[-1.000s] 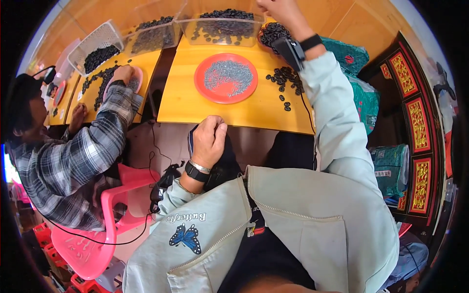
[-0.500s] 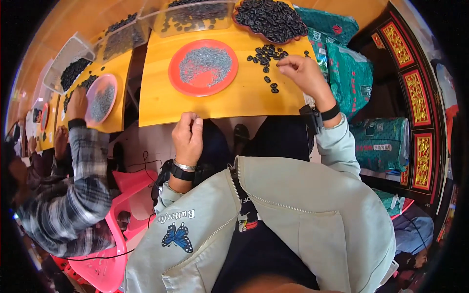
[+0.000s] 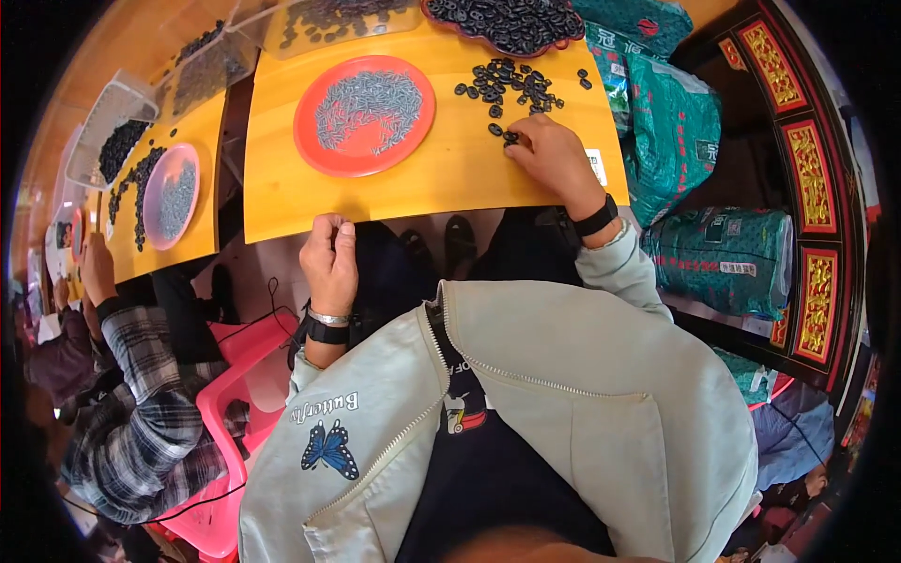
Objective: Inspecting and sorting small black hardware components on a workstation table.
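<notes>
My right hand [image 3: 552,159] rests on the yellow table [image 3: 432,192], its fingertips pinched on a small black ring-shaped piece at the near edge of a loose heap of black pieces [image 3: 511,86]. Left of that heap stands a red plate [image 3: 364,114] covered with small grey parts. A dark tray [image 3: 507,19] piled with more black pieces lies at the far edge. My left hand [image 3: 330,263] hovers below the table's near edge, fingers curled in a loose fist; whether it holds something I cannot tell.
Green sacks [image 3: 680,131] stand right of the table. A person in a plaid shirt [image 3: 141,413] sits at my left on a pink chair [image 3: 235,403], at a second table with a pink plate [image 3: 171,195] and clear bins [image 3: 117,141] of black pieces.
My right hand has come back from the far tray to the loose heap near the table's front. My left hand stays below the table edge. The view has tilted downward.
</notes>
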A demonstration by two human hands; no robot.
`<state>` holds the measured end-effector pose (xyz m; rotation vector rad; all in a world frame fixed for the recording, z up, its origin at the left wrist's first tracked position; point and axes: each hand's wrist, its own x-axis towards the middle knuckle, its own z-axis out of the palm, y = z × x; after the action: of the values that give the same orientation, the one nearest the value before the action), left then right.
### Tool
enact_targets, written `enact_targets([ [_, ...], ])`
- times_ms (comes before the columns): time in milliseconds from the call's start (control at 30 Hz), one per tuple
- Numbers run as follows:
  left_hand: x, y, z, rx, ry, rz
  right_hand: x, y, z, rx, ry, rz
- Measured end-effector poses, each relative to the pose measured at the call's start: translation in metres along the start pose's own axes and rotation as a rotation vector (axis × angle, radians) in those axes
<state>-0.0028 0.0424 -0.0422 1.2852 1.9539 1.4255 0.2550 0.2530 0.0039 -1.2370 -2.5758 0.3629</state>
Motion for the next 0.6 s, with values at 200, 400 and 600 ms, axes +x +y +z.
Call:
enact_targets([
  [200,-0.005,0.003,0.005,-0.019,0.013,-0.003,-0.001,0.0,-0.004,0.106,0.031,0.042],
  [400,-0.009,0.008,0.009,0.008,-0.006,0.02,-0.004,0.004,0.001,0.101,0.107,0.027],
  [600,-0.01,0.016,0.009,0.005,-0.007,0.04,-0.001,-0.004,-0.001,0.143,0.14,0.032],
])
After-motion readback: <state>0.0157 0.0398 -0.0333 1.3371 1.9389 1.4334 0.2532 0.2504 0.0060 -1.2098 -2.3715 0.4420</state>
